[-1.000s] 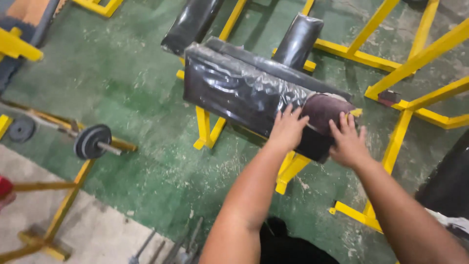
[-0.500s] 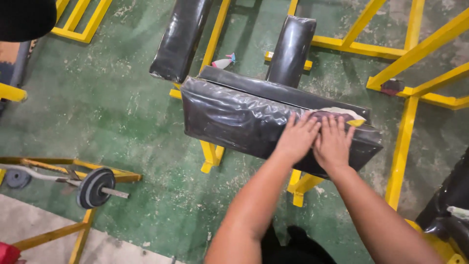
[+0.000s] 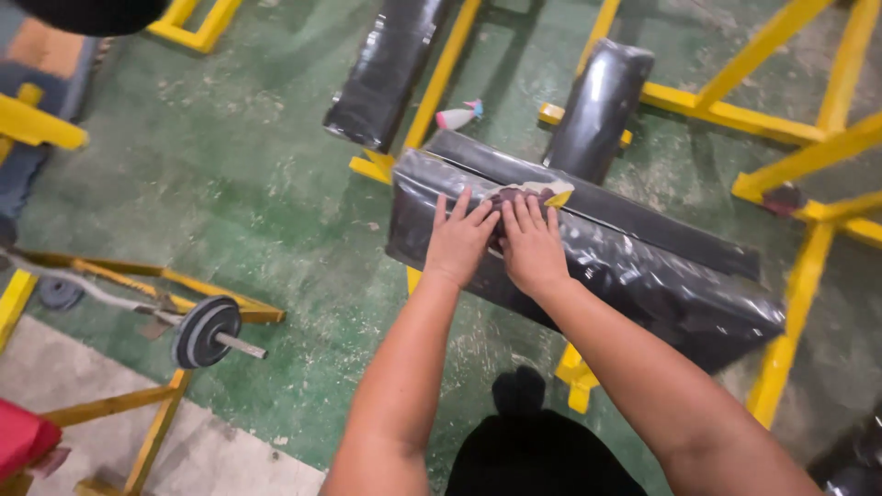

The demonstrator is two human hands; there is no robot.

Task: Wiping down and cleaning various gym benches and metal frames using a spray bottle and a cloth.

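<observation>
Head view: my left hand (image 3: 459, 243) and right hand (image 3: 531, 248) press flat, fingers (image 3: 514, 213) spread, on the plastic-wrapped black bench pad (image 3: 643, 266), dumbbell (image 3: 207, 332) at eight o'clock.

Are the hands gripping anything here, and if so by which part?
Nothing is gripped. Left hand and right hand lie flat, fingers spread, side by side on the black padded bench cushion, pressing a dark cloth near its upper edge.
</observation>
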